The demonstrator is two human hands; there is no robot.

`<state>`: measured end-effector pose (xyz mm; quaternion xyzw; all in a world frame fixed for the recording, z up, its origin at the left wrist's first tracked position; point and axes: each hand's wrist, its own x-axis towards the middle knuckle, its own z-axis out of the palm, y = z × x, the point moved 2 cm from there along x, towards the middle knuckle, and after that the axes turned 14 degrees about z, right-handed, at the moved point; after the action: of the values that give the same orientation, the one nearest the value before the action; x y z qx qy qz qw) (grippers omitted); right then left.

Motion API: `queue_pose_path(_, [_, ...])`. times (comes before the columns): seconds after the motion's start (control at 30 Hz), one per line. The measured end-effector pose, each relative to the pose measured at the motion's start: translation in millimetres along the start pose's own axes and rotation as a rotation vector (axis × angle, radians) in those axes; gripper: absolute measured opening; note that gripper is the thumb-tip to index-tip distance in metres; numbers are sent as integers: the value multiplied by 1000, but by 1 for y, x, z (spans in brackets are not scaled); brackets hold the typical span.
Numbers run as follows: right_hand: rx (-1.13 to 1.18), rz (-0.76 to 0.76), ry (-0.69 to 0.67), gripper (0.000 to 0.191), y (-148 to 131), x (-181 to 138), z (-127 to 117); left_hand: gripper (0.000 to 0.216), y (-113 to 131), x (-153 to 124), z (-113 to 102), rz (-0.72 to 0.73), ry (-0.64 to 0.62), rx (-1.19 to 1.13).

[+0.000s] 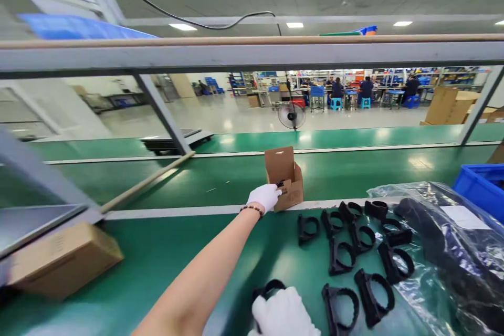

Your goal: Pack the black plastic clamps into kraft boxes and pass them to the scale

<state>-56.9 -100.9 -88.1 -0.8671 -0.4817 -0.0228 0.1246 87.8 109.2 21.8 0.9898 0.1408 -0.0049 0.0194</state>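
Observation:
My left hand (264,197), in a white glove with a bead bracelet at the wrist, reaches far forward. Its fingers are closed on the front of a small open cardboard box (289,189) standing at the edge of the green belt; a bit of black shows at the fingertips. My right hand (284,316), also gloved, is low in the view. It rests curled over a black plastic ring clamp (268,289) on the green table. Several more black ring clamps (354,252) lie to the right of it.
A clear plastic bag with dark parts (452,241) lies at the right, a blue bin (482,186) behind it. A closed cardboard box (63,260) sits at the left, by a wooden stick (145,182). Beyond the frame are a fan (291,114) and seated workers.

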Motion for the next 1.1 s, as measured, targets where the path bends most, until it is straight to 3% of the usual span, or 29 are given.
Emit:
queue_pose_path(0.1, [1,-16,179,60,6,-8,3,28,-31,-71,10,-57,16,35])
queue_pose_path(0.2, [44,-47,277,54,13,-18,-5,31,-42,-147,24,-90,68,54])
queue_pose_path(0.37, [440,-161,517,40,24,-34,-55,34,-36,-251,54,-93,159,-4])
queue_pose_path(0.4, [492,-169,588,40,23,-35,-68,36,-33,-266,60,-84,244,-42])
queue_pose_path(0.47, [545,-168,678,39,15,-32,-89,49,-28,-289,70,-57,581,-195])
queue_pose_path(0.53, [553,-165,682,38,-3,-22,-103,75,-23,-301,80,-12,964,-469])
queue_pose_path(0.57, [540,-167,651,37,-15,-14,-107,83,-21,-302,84,15,1075,-630])
queue_pose_path(0.6, [510,-167,602,36,-28,-5,-108,88,-18,-299,88,39,1105,-781])
queue_pose_path(0.7, [277,-118,340,31,-68,22,-101,92,-12,-282,93,96,1017,-1069])
queue_pose_path(0.8, [13,-33,91,31,-91,34,-91,87,-12,-272,92,64,980,-1132])
queue_pose_path(0.97, [-100,-129,-73,30,-97,26,-91,74,-9,-277,91,19,975,-1188])
queue_pose_path(1.1, [-114,-223,-148,31,-98,24,-96,75,5,-286,92,40,854,-1238])
